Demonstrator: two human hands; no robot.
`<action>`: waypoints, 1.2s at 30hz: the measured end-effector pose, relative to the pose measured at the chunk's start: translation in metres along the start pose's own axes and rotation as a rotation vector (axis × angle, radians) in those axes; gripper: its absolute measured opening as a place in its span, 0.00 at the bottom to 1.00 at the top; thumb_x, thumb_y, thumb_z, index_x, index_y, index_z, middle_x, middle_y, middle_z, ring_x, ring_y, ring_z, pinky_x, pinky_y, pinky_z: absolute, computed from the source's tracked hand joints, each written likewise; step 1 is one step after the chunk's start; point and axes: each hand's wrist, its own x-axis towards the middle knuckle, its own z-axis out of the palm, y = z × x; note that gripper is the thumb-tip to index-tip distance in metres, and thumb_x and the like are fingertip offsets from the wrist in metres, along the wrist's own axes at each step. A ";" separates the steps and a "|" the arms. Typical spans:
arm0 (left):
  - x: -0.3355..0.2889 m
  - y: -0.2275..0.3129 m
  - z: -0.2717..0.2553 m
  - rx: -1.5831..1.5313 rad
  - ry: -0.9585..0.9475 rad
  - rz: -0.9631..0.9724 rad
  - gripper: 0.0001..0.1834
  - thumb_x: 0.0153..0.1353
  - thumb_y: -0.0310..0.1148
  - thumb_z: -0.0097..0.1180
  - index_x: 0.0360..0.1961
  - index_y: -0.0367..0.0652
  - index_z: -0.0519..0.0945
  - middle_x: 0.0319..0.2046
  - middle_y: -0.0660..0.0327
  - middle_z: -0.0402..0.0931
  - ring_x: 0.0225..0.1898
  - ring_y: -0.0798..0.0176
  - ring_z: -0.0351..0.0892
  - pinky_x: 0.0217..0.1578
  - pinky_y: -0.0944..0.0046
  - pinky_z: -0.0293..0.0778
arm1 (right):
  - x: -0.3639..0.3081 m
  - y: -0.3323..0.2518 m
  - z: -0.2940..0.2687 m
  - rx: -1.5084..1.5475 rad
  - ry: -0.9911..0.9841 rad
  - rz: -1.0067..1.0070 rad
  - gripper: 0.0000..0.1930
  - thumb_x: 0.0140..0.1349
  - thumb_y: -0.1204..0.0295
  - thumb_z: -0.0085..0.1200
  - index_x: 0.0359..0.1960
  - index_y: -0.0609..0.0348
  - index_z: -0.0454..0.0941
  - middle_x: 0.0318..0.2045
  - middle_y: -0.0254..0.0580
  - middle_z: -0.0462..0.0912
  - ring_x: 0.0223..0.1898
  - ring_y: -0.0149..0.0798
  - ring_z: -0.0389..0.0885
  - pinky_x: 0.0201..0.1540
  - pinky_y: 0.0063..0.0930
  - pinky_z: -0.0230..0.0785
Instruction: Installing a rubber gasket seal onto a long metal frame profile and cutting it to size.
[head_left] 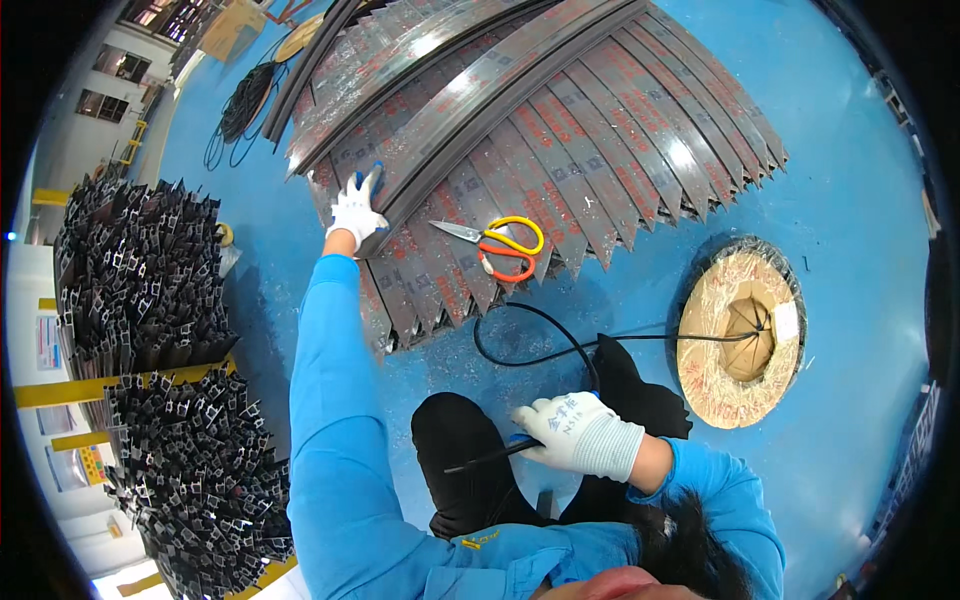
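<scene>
The black cord is in the right hand, closed round it in front of the knees; the fist hides part. The left hand lies on the near end of a grey profile, fingers somewhat spread; I cannot tell whether it grips. The profile's far end is cut off above. Scissors lie nearby; a coil sits right.

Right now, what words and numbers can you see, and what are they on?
I won't copy words out, but writing shows here:
Right glove: dark printed characters on the back.
Grey strips: repeated red printing, mostly too blurred to read.
Blue jacket: yellow mark, too small to read.
White label on the wrapped coil: too small.
Wall posters: too small.
</scene>
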 end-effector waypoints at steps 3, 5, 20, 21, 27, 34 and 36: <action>0.014 -0.029 0.003 -0.174 -0.015 0.073 0.53 0.36 0.47 0.66 0.67 0.71 0.54 0.68 0.49 0.45 0.64 0.37 0.52 0.61 0.40 0.53 | -0.001 -0.002 0.000 0.025 -0.013 -0.028 0.14 0.57 0.63 0.52 0.35 0.61 0.72 0.28 0.49 0.80 0.29 0.49 0.81 0.33 0.35 0.74; 0.007 -0.021 0.015 -0.163 0.055 0.097 0.52 0.36 0.46 0.67 0.66 0.71 0.55 0.67 0.48 0.45 0.64 0.37 0.53 0.61 0.40 0.54 | -0.001 -0.002 -0.002 0.028 -0.012 -0.025 0.14 0.57 0.63 0.53 0.35 0.62 0.72 0.28 0.49 0.79 0.29 0.50 0.81 0.33 0.35 0.74; -0.091 -0.082 0.038 -0.255 0.249 0.281 0.42 0.45 0.45 0.62 0.65 0.60 0.62 0.62 0.42 0.55 0.59 0.39 0.61 0.57 0.46 0.59 | 0.006 -0.011 0.005 0.004 -0.026 -0.052 0.15 0.57 0.62 0.53 0.37 0.62 0.72 0.28 0.49 0.79 0.28 0.49 0.80 0.31 0.34 0.74; -0.085 -0.092 0.038 -0.518 0.192 0.252 0.41 0.47 0.45 0.61 0.65 0.58 0.62 0.61 0.41 0.56 0.57 0.39 0.63 0.56 0.46 0.61 | 0.008 -0.012 0.005 -0.003 -0.042 -0.055 0.15 0.57 0.62 0.53 0.37 0.62 0.72 0.28 0.49 0.79 0.28 0.49 0.81 0.31 0.34 0.74; -0.058 -0.107 0.055 -0.364 0.254 0.253 0.37 0.55 0.45 0.55 0.65 0.48 0.59 0.56 0.40 0.62 0.50 0.40 0.70 0.50 0.48 0.68 | 0.013 -0.015 0.001 -0.002 -0.090 -0.075 0.14 0.58 0.63 0.53 0.37 0.62 0.72 0.28 0.49 0.79 0.27 0.48 0.81 0.30 0.32 0.74; -0.026 -0.103 0.051 0.181 0.268 0.271 0.36 0.58 0.45 0.50 0.65 0.48 0.55 0.51 0.43 0.66 0.43 0.41 0.74 0.45 0.48 0.71 | 0.007 -0.013 0.003 0.000 -0.079 -0.096 0.14 0.58 0.63 0.53 0.38 0.63 0.72 0.28 0.49 0.79 0.27 0.47 0.81 0.29 0.31 0.74; -0.016 -0.101 0.043 0.228 0.200 0.195 0.36 0.58 0.45 0.50 0.65 0.47 0.55 0.49 0.44 0.67 0.42 0.42 0.74 0.43 0.48 0.71 | 0.005 -0.014 0.001 0.003 -0.045 -0.112 0.14 0.58 0.63 0.53 0.38 0.63 0.72 0.28 0.49 0.79 0.26 0.47 0.81 0.29 0.31 0.74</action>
